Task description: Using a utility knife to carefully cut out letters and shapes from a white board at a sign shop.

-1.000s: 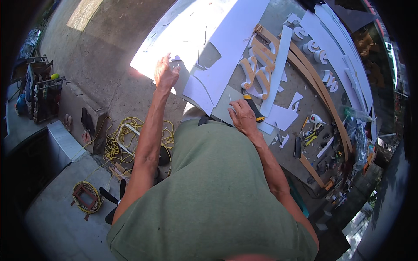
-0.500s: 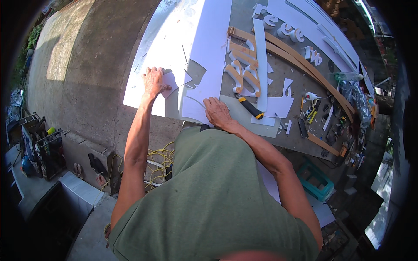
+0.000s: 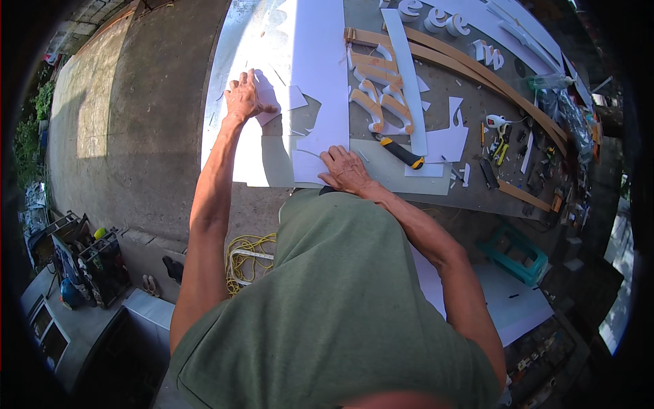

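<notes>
The notched white sheet [image 3: 321,68] lies between the hands; a cut piece [image 3: 294,97] sits beside the left hand [image 3: 243,101], fingers spread. The right hand [image 3: 346,170] rests loosely on the sheet — hands apart, neither gripping. Cutting looks partly done; what remains is unclear. Tan-and-white letters [image 3: 399,109] — apparently already shaped — lie beyond the right hand.

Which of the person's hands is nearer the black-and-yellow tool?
Right. The right hand lies just left of the black-and-yellow tool, not touching it; the left hand is much farther left and farther forward.
</notes>
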The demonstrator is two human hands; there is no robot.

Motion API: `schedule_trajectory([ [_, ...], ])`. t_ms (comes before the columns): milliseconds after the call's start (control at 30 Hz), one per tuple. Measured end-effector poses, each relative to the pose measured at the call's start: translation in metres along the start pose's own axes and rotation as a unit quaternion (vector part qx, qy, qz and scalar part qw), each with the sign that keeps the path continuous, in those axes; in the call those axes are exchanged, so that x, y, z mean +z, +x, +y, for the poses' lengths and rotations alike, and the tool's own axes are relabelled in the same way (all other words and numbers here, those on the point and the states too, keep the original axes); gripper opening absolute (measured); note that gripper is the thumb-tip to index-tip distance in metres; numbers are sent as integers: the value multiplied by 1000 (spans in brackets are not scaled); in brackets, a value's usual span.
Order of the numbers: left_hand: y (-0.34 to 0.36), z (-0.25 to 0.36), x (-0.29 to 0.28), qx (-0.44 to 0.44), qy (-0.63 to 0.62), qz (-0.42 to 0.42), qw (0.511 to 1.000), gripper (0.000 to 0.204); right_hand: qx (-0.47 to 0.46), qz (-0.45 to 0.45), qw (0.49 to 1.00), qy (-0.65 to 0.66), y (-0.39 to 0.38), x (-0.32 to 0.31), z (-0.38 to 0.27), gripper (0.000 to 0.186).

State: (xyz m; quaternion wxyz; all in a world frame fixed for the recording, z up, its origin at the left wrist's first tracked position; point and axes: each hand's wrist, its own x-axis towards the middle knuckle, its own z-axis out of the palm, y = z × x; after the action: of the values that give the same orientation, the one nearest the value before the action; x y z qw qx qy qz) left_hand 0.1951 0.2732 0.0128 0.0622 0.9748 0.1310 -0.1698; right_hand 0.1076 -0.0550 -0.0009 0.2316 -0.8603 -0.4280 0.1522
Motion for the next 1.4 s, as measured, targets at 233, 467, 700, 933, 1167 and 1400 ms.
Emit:
schedule_trajectory([
  [233, -12, 15, 3, -64, -7, 9, 998, 119, 77, 11, 996, 53, 7, 4, 0, 54],
  [467, -12, 18, 12, -33, -112, 12, 993, 87, 92, 76, 992, 48, 9, 4, 1, 55],
  [700, -8, 22, 23, 14, -122, 77, 989, 86, -91, -33, 995, -10, 19, 8, -8, 62],
  [933, 11, 19, 26, -17, -231, 129, 964, 108, -34, -38, 998, 31, 24, 22, -17, 72],
  [1167, 25, 15, 19, 36, -177, 31, 983, 110, -29, -59, 997, 37, 27, 22, -23, 86],
  [1400, 26, 16, 18, 61, -235, 7, 970, 77, -88, -97, 991, -23, 43, 17, -23, 84],
])
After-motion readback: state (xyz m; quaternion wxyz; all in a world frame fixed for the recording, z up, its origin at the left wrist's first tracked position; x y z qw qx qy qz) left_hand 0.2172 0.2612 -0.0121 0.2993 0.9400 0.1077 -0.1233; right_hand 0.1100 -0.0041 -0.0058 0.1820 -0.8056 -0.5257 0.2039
